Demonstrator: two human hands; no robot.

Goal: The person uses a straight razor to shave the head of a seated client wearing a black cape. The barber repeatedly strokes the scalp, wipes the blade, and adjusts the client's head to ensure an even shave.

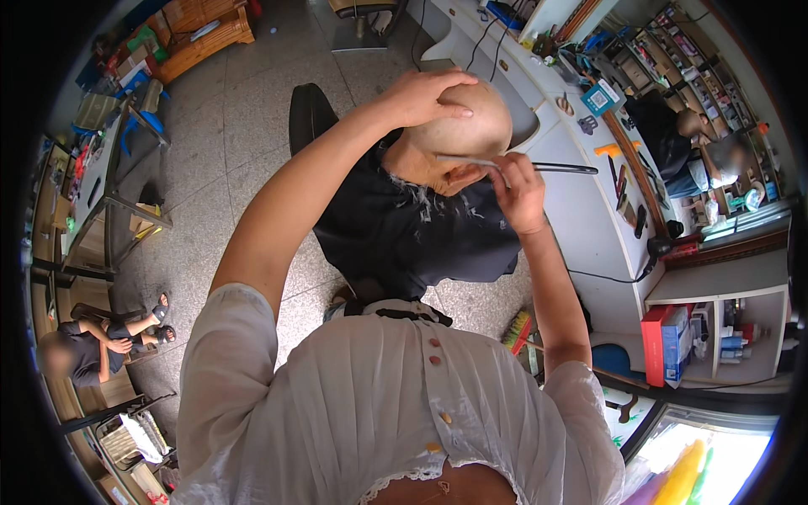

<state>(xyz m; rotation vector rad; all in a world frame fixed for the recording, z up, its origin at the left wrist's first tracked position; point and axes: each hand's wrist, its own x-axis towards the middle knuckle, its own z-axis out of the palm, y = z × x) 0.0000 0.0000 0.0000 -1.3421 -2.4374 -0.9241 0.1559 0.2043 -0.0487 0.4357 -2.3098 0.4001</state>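
Observation:
A seated person in a black cape (404,240) is bent forward in front of me, the bald head (484,126) turned so that one ear shows. On top of this head lies my left hand (425,99), fingers stretched out over the scalp and thumb apart. Close to the ear, my right hand (520,198) pinches a straight razor (568,169). Its black handle sticks out to the right, and its metal blade reaches left to the side of the head. Loose grey hair clippings (425,202) cling to the cape around the neck.
A white counter (560,206) with combs and small tools runs along the right, under a mirror. Another chair (360,21) stands at the far side. At the left another person (80,353) sits by shelves. A broom (518,332) is near my right side.

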